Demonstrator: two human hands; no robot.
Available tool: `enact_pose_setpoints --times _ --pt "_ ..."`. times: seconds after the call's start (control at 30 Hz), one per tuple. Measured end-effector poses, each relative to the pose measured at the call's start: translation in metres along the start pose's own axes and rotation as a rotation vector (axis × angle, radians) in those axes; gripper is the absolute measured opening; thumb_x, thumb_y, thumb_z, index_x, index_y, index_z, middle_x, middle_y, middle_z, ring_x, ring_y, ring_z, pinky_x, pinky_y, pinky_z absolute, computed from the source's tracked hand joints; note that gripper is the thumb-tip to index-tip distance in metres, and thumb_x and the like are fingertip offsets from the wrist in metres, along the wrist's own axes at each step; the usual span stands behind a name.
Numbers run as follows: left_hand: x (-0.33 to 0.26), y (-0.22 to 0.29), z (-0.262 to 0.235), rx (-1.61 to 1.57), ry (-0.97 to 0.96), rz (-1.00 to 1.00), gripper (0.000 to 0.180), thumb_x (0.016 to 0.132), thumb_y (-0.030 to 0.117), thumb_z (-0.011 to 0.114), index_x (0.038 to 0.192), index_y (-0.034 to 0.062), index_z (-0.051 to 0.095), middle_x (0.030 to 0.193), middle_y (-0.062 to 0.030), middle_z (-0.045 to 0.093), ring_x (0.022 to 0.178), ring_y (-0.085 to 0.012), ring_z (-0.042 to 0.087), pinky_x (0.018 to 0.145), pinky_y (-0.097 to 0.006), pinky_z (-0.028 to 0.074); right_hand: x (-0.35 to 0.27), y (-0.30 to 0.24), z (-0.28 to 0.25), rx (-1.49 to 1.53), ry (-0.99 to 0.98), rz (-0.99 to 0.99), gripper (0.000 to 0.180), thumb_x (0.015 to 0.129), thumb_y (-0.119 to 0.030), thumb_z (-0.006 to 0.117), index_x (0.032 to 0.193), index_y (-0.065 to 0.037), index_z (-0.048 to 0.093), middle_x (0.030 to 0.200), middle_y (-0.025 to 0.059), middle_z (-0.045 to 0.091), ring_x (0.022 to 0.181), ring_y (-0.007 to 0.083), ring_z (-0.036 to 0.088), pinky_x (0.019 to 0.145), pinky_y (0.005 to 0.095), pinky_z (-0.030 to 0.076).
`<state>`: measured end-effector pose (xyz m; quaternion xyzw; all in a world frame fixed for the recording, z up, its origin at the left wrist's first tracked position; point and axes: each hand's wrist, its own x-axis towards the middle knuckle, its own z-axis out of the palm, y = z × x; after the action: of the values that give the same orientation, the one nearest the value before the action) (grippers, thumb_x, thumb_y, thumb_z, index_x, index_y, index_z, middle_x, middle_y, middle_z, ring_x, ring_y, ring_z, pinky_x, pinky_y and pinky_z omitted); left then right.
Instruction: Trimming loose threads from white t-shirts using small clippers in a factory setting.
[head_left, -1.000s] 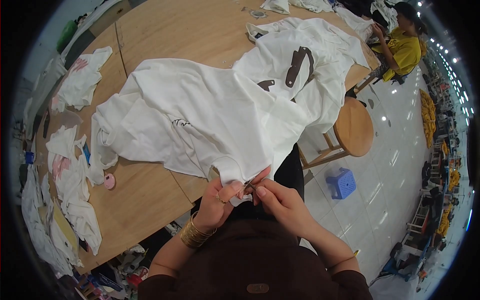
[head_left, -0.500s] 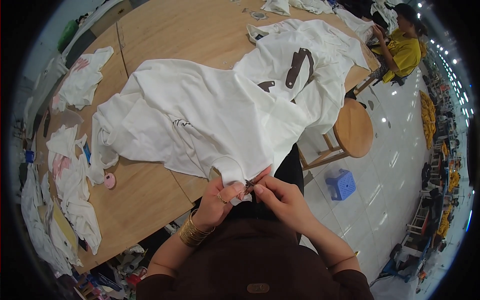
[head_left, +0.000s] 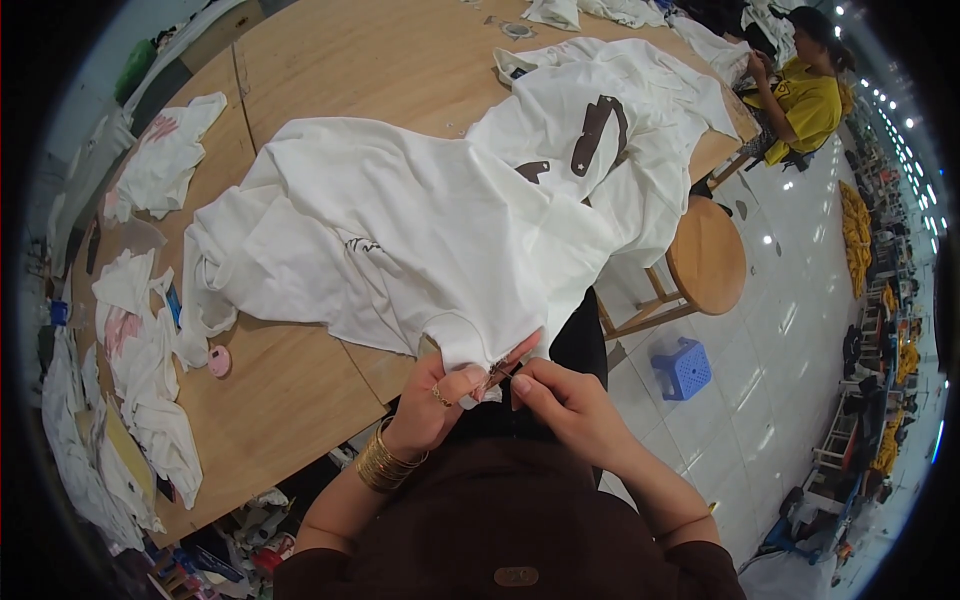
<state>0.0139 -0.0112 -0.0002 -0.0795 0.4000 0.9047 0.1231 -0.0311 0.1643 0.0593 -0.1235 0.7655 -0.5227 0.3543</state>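
Note:
A white garment (head_left: pixel 400 215) with small dark lettering drapes over the table and down its near edge toward me. My left hand (head_left: pixel 432 400), with a ring and gold bangles at the wrist, pinches the garment's gathered edge between thumb and fingers. At that edge sits a small dark patch (head_left: pixel 493 372) of stitching or print. Just right of it, my right hand (head_left: pixel 562 400) is closed in a pinch beside the cloth. A thin line runs from its fingertips to the dark patch; whether it is a needle or thread is too small to tell.
The wooden table (head_left: pixel 310 375) bears white garments with pink marks (head_left: pixel 145 350) at left, a pink round object (head_left: pixel 219 361) and another white garment with dark shapes (head_left: pixel 650 90). At right stand a round wooden stool (head_left: pixel 707 255) and a blue plastic stool (head_left: pixel 683 369). A person in yellow (head_left: pixel 808 110) sits farther off.
My right hand has drawn slightly right, away from the dark patch, and the thin line now shows between them. My left hand keeps its hold on the garment.

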Motion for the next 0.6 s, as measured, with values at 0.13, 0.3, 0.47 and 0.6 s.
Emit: enact_pose_setpoints --times 0.13,0.3,0.47,0.6 --pt "-0.0009 0.0000 -0.0013 0.019 0.001 0.000 0.013 0.084 0.015 0.053 0.084 0.0021 0.056 0.078 -0.0008 0.055 0.073 -0.0087 0.049 0.068 -0.023 0.039 0.0007 0.0012 0.0019 0.014 0.017 -0.014 0.026 0.092 -0.027 0.048 0.095 -0.003 0.057 0.070 0.0064 0.058 0.058 0.0130 0.050 0.057 0.0265 0.042" --pt "-0.0015 0.0015 0.0004 0.028 0.005 -0.009 0.013 0.084 0.015 0.053 0.085 0.0020 0.056 0.079 -0.0012 0.055 0.074 -0.0089 0.050 0.068 -0.023 0.039 0.0009 -0.0015 0.0013 0.002 0.011 -0.015 0.026 0.092 -0.027 0.048 0.096 -0.003 0.057 0.072 0.0071 0.058 0.059 0.0138 0.051 0.058 0.0268 0.042" --pt "-0.0024 -0.0002 -0.0023 0.020 0.002 -0.017 0.013 0.084 0.015 0.053 0.084 0.0022 0.056 0.079 -0.0012 0.055 0.074 -0.0090 0.049 0.068 -0.023 0.038 0.0010 0.0002 0.0010 -0.031 0.005 -0.030 0.025 0.092 -0.026 0.048 0.097 -0.003 0.057 0.071 0.0079 0.058 0.059 0.0155 0.051 0.058 0.0273 0.042" --pt "-0.0020 0.0004 -0.0007 0.021 -0.008 -0.002 0.014 0.084 0.016 0.053 0.082 0.0026 0.056 0.078 -0.0009 0.055 0.074 -0.0091 0.049 0.068 -0.023 0.038 0.0009 0.0004 0.0017 -0.016 0.016 -0.033 0.025 0.092 -0.025 0.049 0.097 -0.003 0.057 0.070 0.0079 0.058 0.057 0.0159 0.051 0.057 0.0274 0.042"
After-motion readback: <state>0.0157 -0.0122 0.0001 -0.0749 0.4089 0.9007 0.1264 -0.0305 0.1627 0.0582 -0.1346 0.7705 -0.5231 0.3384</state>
